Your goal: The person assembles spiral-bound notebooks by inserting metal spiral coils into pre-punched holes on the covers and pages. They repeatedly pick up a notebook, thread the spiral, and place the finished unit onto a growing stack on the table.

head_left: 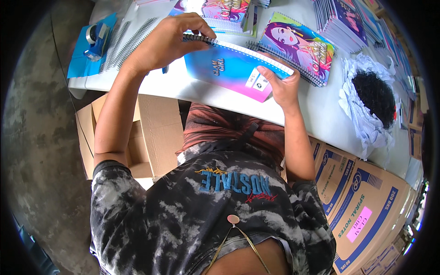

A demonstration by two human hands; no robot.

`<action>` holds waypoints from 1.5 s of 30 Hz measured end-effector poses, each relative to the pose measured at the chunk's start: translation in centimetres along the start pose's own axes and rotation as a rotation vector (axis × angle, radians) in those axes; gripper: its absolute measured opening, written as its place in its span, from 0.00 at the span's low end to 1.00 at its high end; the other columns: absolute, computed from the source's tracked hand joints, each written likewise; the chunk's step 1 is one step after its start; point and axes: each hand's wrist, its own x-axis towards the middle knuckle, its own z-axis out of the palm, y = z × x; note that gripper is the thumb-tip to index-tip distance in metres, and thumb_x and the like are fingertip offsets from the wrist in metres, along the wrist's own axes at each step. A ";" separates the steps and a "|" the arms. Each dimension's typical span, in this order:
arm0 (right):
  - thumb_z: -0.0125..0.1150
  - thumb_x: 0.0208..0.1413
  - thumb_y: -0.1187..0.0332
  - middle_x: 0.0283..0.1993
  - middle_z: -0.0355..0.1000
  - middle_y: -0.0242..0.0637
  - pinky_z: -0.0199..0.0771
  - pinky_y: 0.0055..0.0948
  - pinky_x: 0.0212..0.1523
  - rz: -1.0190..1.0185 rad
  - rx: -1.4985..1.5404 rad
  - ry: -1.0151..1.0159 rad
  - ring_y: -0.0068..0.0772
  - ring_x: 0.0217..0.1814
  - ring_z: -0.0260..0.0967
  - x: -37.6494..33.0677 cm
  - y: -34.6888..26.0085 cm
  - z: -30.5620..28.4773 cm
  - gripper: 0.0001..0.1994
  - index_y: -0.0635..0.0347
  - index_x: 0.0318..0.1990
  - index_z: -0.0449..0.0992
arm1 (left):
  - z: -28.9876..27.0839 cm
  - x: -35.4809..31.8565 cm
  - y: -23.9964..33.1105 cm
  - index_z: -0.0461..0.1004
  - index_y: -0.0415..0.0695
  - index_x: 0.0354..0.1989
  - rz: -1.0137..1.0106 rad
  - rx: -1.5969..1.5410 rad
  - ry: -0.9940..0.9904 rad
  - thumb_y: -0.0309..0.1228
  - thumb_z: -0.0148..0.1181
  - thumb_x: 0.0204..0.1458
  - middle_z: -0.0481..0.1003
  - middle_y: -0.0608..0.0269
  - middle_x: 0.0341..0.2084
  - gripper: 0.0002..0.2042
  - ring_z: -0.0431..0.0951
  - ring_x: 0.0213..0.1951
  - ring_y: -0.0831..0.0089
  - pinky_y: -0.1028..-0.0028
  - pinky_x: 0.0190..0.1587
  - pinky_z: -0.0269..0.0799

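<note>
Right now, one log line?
left hand: pinching black coil; right hand: gripping notebook; coil: at notebook's holed edge, left part; table: tape dispenser at left

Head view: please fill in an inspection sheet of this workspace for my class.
Surface: white table.
Job's things: blue-and-pink notebook, black coil along the left part of its upper edge.
Clutter: notebook stacks, grey coils, blue tape dispenser, dark tangle in crumpled paper.
Hands: left hand with fingers at the coil; right hand grips the notebook's right end.
Cables: thin dark line at left; cannot tell whether a cord.
Surroundings: open cardboard box by the table's near edge, cartons at right, grey floor at left.
</note>
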 end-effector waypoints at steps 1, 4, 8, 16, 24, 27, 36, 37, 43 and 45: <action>0.60 0.50 0.75 0.39 0.75 0.33 0.69 0.17 0.40 -0.006 -0.007 0.002 0.15 0.37 0.68 0.0 0.0 0.0 0.11 0.65 0.43 0.75 | 0.0 0.0 0.1 0.76 0.43 0.38 0.054 0.079 0.011 0.32 0.58 0.49 0.75 0.62 0.35 0.10 0.74 0.39 0.68 0.68 0.47 0.65; 0.60 0.50 0.75 0.39 0.75 0.34 0.69 0.17 0.39 0.009 -0.022 0.010 0.15 0.37 0.68 -0.2 -0.2 0.1 0.11 0.65 0.43 0.75 | -0.2 0.2 1.0 0.77 0.45 0.36 0.080 0.192 -0.001 0.35 0.58 0.49 0.76 0.63 0.33 0.09 0.74 0.38 0.68 0.67 0.50 0.62; 0.59 0.51 0.76 0.39 0.75 0.36 0.69 0.16 0.39 -0.020 -0.050 -0.025 0.15 0.36 0.68 -0.4 0.0 -0.1 0.11 0.67 0.43 0.75 | 0.3 0.3 2.0 0.77 0.45 0.36 0.059 0.346 0.007 0.36 0.56 0.50 0.76 0.64 0.32 0.10 0.73 0.38 0.69 0.67 0.49 0.61; 0.57 0.51 0.79 0.42 0.75 0.40 0.71 0.19 0.42 -0.016 -0.044 -0.047 0.20 0.40 0.71 -0.7 -0.3 0.4 0.11 0.69 0.43 0.75 | 0.1 0.2 1.7 0.76 0.43 0.35 0.121 0.348 -0.035 0.31 0.58 0.49 0.75 0.60 0.31 0.07 0.73 0.35 0.64 0.68 0.42 0.66; 0.57 0.50 0.81 0.43 0.74 0.42 0.72 0.20 0.43 -0.057 -0.052 -0.150 0.21 0.40 0.71 -0.2 -0.4 0.1 0.12 0.70 0.43 0.74 | 0.3 0.1 0.5 0.74 0.42 0.33 0.050 0.174 -0.047 0.31 0.60 0.46 0.74 0.61 0.30 0.08 0.73 0.33 0.63 0.68 0.39 0.68; 0.57 0.50 0.81 0.44 0.74 0.42 0.72 0.20 0.43 -0.025 -0.023 -0.151 0.21 0.40 0.71 -0.1 -0.2 -0.2 0.11 0.70 0.43 0.75 | 0.4 0.0 1.5 0.74 0.44 0.33 0.179 0.372 0.005 0.32 0.60 0.46 0.74 0.62 0.31 0.08 0.73 0.34 0.65 0.69 0.39 0.67; 0.58 0.50 0.80 0.44 0.74 0.41 0.72 0.20 0.43 -0.064 -0.016 -0.101 0.20 0.41 0.70 -0.2 0.2 0.3 0.12 0.70 0.44 0.74 | -0.4 -0.5 1.4 0.76 0.46 0.35 0.120 0.386 -0.082 0.37 0.57 0.48 0.76 0.64 0.32 0.10 0.74 0.36 0.67 0.70 0.45 0.63; 0.58 0.50 0.80 0.44 0.74 0.41 0.72 0.20 0.43 -0.041 -0.011 -0.095 0.20 0.41 0.70 -0.2 0.2 0.3 0.12 0.70 0.44 0.74 | -0.7 -0.4 1.6 0.76 0.45 0.35 0.123 0.389 -0.089 0.37 0.57 0.49 0.76 0.63 0.32 0.10 0.74 0.36 0.67 0.70 0.45 0.64; 0.61 0.48 0.77 0.37 0.75 0.36 0.68 0.15 0.35 -0.014 0.055 -0.080 0.15 0.33 0.67 -0.1 0.0 0.8 0.11 0.67 0.41 0.76 | -0.2 -0.7 1.1 0.75 0.43 0.35 0.185 0.407 -0.040 0.34 0.56 0.49 0.76 0.61 0.31 0.09 0.75 0.34 0.65 0.69 0.42 0.67; 0.62 0.48 0.76 0.36 0.76 0.36 0.68 0.15 0.34 -0.003 0.056 -0.109 0.15 0.31 0.67 -0.2 0.1 0.7 0.11 0.67 0.41 0.76 | 0.2 -0.8 1.2 0.75 0.43 0.35 0.172 0.395 -0.003 0.33 0.56 0.49 0.76 0.60 0.31 0.08 0.75 0.34 0.65 0.68 0.41 0.68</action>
